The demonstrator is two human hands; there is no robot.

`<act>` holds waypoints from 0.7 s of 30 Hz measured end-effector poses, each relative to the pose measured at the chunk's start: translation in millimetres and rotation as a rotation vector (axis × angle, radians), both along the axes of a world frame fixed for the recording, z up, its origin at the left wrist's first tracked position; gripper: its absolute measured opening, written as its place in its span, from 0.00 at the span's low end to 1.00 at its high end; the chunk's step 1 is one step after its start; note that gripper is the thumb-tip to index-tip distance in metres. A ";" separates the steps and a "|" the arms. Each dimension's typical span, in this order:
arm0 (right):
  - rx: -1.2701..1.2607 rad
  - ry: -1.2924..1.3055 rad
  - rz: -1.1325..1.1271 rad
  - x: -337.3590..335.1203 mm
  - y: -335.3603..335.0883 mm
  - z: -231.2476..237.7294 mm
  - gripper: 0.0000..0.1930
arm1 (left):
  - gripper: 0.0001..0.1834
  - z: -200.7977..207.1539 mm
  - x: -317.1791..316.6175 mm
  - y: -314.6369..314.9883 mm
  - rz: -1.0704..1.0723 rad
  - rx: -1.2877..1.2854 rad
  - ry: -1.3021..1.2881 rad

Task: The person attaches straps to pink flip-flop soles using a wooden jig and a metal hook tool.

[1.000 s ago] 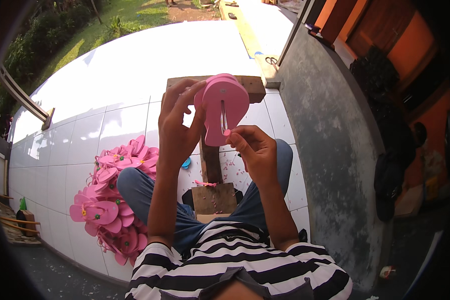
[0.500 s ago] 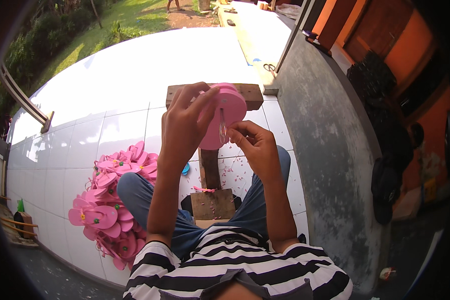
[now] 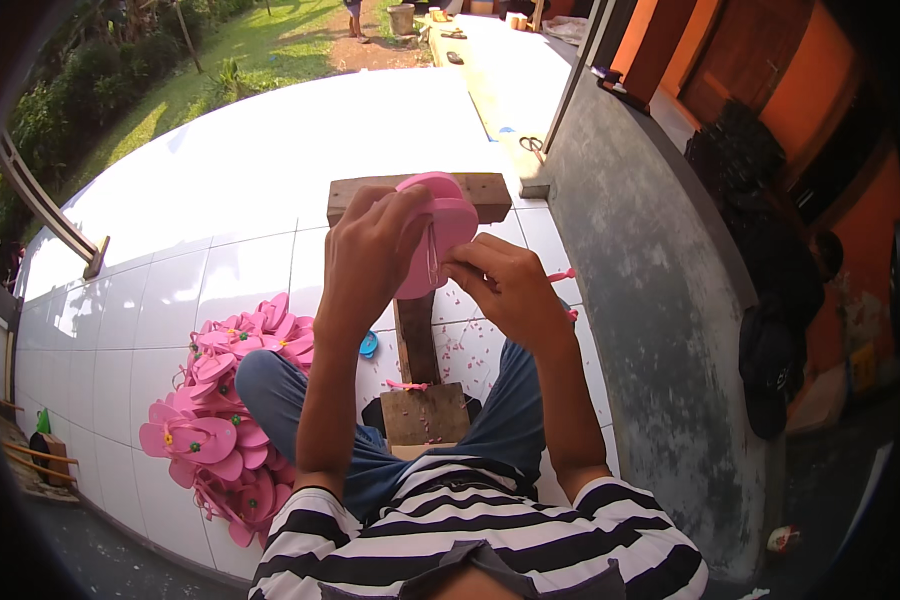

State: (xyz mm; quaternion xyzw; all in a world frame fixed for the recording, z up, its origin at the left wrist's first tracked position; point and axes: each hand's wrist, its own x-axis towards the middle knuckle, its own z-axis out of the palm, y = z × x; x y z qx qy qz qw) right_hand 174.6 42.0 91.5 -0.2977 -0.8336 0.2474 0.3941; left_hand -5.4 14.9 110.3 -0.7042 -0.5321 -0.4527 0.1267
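Observation:
My left hand (image 3: 365, 245) is closed round a pair of pink flip-flop soles (image 3: 455, 222), held upright above a wooden stand. From the face of the nearer sole hangs a thin metal wire loop (image 3: 432, 252). The fingertips of my right hand (image 3: 505, 285) are pinched together at the loop's lower end, close to the sole's edge. Past my right wrist, the ends of a pink flip-flop strap (image 3: 562, 274) stick out; its other part is hidden by the hand, which appears to hold it.
A heap of pink flip-flops (image 3: 235, 400) lies on the tiles to my left. The wooden stand (image 3: 415, 340) rises between my knees, with a pink strip (image 3: 407, 386) on its base. Pink scraps dot the floor. A grey wall (image 3: 635, 280) runs along the right; scissors (image 3: 532, 148) lie farther off.
Both hands and the soles have shifted slightly left. The nearer sole has tilted and the wire loop looks narrower. The pink strap ends now show beyond my right wrist.

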 end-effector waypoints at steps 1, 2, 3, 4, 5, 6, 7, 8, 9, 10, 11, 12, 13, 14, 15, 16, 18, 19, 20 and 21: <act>0.020 0.003 0.009 1.1 -2.4 -0.1 0.04 | 0.12 0.1 0.7 -0.3 -0.005 0.007 -0.011; 0.027 0.012 0.019 0.1 -0.5 3.0 0.04 | 0.12 0.2 1.0 -0.3 -0.011 0.013 -0.022; 0.076 0.009 -0.009 -1.2 2.1 1.2 0.05 | 0.12 -2.0 1.6 1.2 -0.009 0.022 -0.023; 0.124 0.005 -0.037 -4.1 6.5 -2.6 0.05 | 0.13 -4.2 0.7 3.6 -0.008 0.032 -0.024; 0.173 0.001 -0.065 -4.5 10.9 -4.1 0.05 | 0.13 -6.1 1.9 4.5 -0.007 0.041 -0.026; 0.225 -0.010 -0.042 -6.1 17.4 -2.0 0.05 | 0.13 -3.8 2.4 2.6 0.001 0.026 -0.072; 0.252 -0.019 -0.045 -5.3 13.8 -3.0 0.05 | 0.13 -6.3 3.8 1.0 -0.003 0.026 -0.090; 0.279 -0.027 -0.048 -3.4 6.6 -4.2 0.06 | 0.13 -10.7 5.8 -1.0 -0.006 0.025 -0.108; 0.309 -0.036 -0.046 -1.6 0.6 -3.7 0.06 | 0.13 -11.4 7.1 -2.3 -0.005 0.028 -0.126; 0.366 -0.062 -0.057 1.6 -3.1 -3.1 0.07 | 0.13 -9.4 7.3 -2.6 -0.016 0.017 -0.131; 0.365 -0.056 -0.038 1.1 -3.8 -1.5 0.06 | 0.13 -6.8 7.5 -3.0 -0.027 0.005 -0.137; 0.360 -0.057 -0.024 1.6 -5.8 -1.0 0.06 | 0.13 -6.4 8.7 -3.7 -0.043 -0.010 -0.148; 0.355 -0.058 -0.009 1.8 -7.1 -1.0 0.06 | 0.13 -6.2 7.3 -3.1 -0.032 -0.006 -0.133; 0.333 -0.039 -0.010 -0.3 -2.8 -1.1 0.06 | 0.13 -5.7 3.6 -1.4 -0.021 -0.002 -0.119; 0.308 -0.017 -0.012 -3.8 5.8 -2.7 0.05 | 0.13 -5.6 1.6 -0.3 -0.010 -0.002 -0.101; 0.282 0.006 -0.014 -5.8 10.3 -5.5 0.05 | 0.13 -5.4 1.5 -0.4 -0.008 -0.017 -0.117; 0.097 0.075 0.011 -2.5 11.1 -8.4 0.05 | 0.12 -9.9 2.6 0.4 -0.073 -0.028 -0.154; 0.009 0.109 0.030 -1.0 12.4 -8.8 0.06 | 0.12 -9.9 1.2 0.3 -0.100 -0.028 -0.172; -0.012 0.151 0.022 0.6 10.8 -12.8 0.06 | 0.11 -9.2 -1.3 -2.6 -0.163 -0.032 -0.181; 0.000 0.178 0.017 0.3 5.6 -17.3 0.06 | 0.11 -9.5 -2.4 -8.1 -0.191 -0.061 -0.205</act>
